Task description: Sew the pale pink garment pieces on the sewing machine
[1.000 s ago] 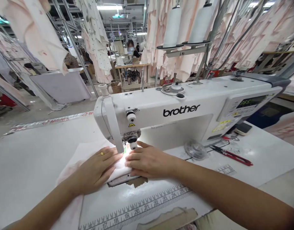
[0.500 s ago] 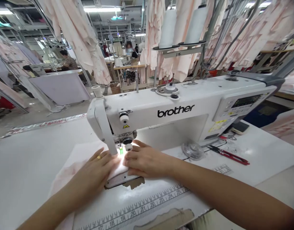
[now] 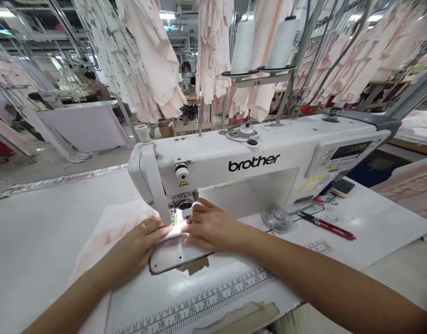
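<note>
Both forearms are bare. The left forearm (image 3: 70, 294) slants up from the lower left of the head view, and the right forearm (image 3: 314, 273) comes in from the lower right, angling leftward. The left hand (image 3: 139, 241) lies palm down, back upward, its fingers (image 3: 158, 231) stretched forward and close together. The right hand (image 3: 215, 228) is also back upward, pointing left with bent fingers; its palm is hidden. Both wrists look nearly straight. The fingertips of the two hands sit near each other, apart.
</note>
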{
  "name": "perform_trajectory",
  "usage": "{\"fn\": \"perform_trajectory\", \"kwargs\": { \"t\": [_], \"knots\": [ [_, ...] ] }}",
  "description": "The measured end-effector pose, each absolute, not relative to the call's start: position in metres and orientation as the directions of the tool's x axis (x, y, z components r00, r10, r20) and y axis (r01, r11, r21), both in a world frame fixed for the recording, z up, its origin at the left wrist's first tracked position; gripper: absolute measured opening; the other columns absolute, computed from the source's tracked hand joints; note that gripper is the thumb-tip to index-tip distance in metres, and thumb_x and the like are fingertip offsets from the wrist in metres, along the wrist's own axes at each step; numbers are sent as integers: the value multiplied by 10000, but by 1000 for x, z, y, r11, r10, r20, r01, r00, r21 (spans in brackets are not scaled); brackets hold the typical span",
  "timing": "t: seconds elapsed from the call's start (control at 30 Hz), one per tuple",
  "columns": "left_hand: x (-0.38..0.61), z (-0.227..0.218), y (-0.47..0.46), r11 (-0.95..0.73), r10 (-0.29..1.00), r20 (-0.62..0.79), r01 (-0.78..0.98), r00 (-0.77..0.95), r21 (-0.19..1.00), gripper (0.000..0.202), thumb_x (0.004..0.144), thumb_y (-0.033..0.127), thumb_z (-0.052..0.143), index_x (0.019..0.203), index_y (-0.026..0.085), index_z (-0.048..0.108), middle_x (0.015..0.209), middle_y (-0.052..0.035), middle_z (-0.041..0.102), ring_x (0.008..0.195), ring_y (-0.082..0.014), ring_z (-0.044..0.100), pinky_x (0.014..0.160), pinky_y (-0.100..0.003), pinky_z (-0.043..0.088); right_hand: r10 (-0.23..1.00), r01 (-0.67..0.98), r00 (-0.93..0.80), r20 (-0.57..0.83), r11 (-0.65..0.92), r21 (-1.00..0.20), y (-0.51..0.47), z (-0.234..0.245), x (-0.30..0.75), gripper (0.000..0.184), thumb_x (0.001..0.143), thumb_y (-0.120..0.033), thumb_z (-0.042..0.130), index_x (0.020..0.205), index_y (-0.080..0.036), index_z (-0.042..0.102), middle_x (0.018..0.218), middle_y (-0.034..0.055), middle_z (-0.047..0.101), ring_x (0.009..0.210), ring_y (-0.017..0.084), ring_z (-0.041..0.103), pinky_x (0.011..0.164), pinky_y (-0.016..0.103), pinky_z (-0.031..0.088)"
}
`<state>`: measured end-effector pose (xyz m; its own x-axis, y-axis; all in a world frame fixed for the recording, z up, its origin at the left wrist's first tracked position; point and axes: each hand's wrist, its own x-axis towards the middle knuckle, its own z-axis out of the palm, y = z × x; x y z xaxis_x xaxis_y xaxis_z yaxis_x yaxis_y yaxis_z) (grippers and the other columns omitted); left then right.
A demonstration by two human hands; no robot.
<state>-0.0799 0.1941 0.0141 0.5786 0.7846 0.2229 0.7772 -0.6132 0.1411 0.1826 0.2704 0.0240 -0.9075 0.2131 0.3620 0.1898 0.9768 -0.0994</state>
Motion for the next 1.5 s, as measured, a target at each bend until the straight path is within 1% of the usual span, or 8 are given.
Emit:
{"fn": "perform_trajectory", "kwargs": {
  "t": [0.1, 0.23, 0.43, 0.57, 0.67, 0.83, 1.03, 1.5],
  "knots": [
    [-76, 16, 190, -622, 779, 232, 767, 583, 158, 473, 973, 74, 339, 1354, 282, 528, 1355, -42, 593, 1232, -220, 559, 978, -353, 517, 158, 135, -897, 414, 987, -83, 271, 25, 184, 237, 1011, -344, 504, 1087, -184, 662, 919, 16, 682, 946, 189, 539, 1080, 368, 283],
    [-74, 20, 186, -664, 747, 207, 720, 632, 199, 463, 999, 69, 323, 1366, 284, 505, 1366, -24, 582, 1246, -195, 532, 1031, -352, 474, 135, 107, -917, 376, 990, -93, 268, 25, 183, 233, 1003, -326, 521, 1129, -190, 663, 937, 6, 671, 931, 177, 534, 1094, 357, 259],
    [-77, 20, 185, -708, 706, 182, 683, 684, 179, 517, 984, 35, 302, 1407, 271, 483, 1392, -24, 575, 1309, -202, 495, 1091, -403, 451, 192, 154, -937, 292, 977, -149, 263, 27, 182, 242, 973, -339, 586, 1174, -221, 648, 1032, 19, 652, 983, 187, 529, 1144, 396, 174],
    [-82, 17, 188, -722, 692, 197, 665, 695, 190, 521, 985, 57, 339, 1433, 290, 468, 1398, -23, 579, 1298, -201, 527, 1110, -417, 451, 236, 195, -939, 249, 964, -180, 260, 29, 181, 248, 976, -366, 577, 1177, -236, 643, 1061, 27, 643, 1062, 201, 515, 1150, 415, 174],
    [-86, 15, 194, -710, 704, 215, 674, 677, 202, 561, 968, 41, 337, 1437, 318, 469, 1382, -21, 594, 1283, -204, 547, 1089, -412, 476, 277, 242, -931, 237, 956, -163, 260, 27, 181, 300, 969, -417, 578, 1204, -235, 616, 1118, 49, 628, 1160, 230, 474, 1164, 463, 144],
    [-90, 13, 210, -671, 739, 253, 717, 624, 189, 536, 924, 28, 365, 1327, 297, 592, 1273, -26, 663, 1187, -200, 614, 997, -344, 536, 340, 301, -912, 228, 935, -190, 264, 21, 181, 444, 970, -526, 520, 1299, -231, 560, 1204, 83, 590, 1269, 253, 403, 1192, 504, 67],
    [-88, 14, 216, -627, 776, 213, 765, 594, 148, 465, 910, 23, 358, 1205, 232, 650, 1221, -48, 677, 1091, -201, 637, 941, -330, 538, 352, 305, -912, 210, 925, -225, 267, 23, 182, 418, 983, -515, 503, 1272, -226, 589, 1177, 74, 601, 1267, 236, 422, 1205, 502, 45],
    [-84, 18, 211, -584, 811, 190, 786, 554, 202, 440, 923, 93, 336, 1182, 245, 657, 1180, -43, 689, 1105, -206, 624, 957, -334, 521, 327, 284, -905, 273, 941, -184, 270, 19, 183, 329, 990, -467, 518, 1180, -221, 627, 1122, 43, 628, 1202, 208, 460, 1200, 439, 70]
  ]
}}
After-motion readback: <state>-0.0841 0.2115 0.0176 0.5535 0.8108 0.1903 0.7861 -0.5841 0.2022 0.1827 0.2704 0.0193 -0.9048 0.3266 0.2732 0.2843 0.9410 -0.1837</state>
